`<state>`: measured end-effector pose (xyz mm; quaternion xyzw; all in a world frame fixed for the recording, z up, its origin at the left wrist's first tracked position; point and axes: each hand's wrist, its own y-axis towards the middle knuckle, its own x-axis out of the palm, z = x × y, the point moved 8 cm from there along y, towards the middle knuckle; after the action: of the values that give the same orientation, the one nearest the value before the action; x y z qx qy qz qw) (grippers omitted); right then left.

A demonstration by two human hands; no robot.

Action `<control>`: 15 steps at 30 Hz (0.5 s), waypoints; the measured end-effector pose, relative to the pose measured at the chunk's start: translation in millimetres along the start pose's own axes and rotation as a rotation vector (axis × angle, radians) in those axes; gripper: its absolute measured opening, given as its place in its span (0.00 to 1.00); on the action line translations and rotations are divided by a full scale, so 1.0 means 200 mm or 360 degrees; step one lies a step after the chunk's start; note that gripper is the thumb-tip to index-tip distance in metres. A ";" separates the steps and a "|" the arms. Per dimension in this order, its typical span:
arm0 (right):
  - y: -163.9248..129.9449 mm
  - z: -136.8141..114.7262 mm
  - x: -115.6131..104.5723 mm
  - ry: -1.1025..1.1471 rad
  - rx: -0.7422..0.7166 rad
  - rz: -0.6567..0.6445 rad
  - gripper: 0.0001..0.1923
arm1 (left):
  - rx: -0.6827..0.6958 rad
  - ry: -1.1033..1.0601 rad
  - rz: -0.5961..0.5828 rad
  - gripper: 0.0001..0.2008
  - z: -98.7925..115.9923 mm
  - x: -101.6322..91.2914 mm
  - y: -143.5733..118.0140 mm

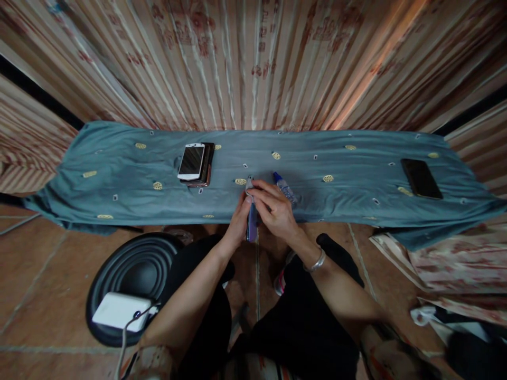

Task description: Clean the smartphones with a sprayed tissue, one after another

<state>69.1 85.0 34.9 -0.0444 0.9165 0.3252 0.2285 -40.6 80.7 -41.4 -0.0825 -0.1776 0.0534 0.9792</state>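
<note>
A teal cloth (119,179) is lying across the table, bearing a stack of phones (195,163) at far left and a black phone (421,178) at far right. A white power bank (121,310) is resting on a black round speaker (130,274) on the near-left floor.

Striped patterned curtain (253,58), teal-draped table (119,184), seemingly tiled brown floor (35,274)

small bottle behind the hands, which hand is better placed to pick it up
Right, probably. The small bottle lies on the teal cloth just beyond the right hand, almost touching its fingers. The left hand is farther off and holds the purple phone upright.
</note>
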 end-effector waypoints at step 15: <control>-0.02 0.21 0.02 0.0763 0.0711 0.0313 0.16 | 0.0062 0.0476 0.0090 0.40 0.10 -0.05 -0.01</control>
<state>83.4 107.3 2.9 0.0200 0.9927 0.1172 -0.0218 -57.0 80.5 -26.0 -0.0755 -0.0263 0.0715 0.9942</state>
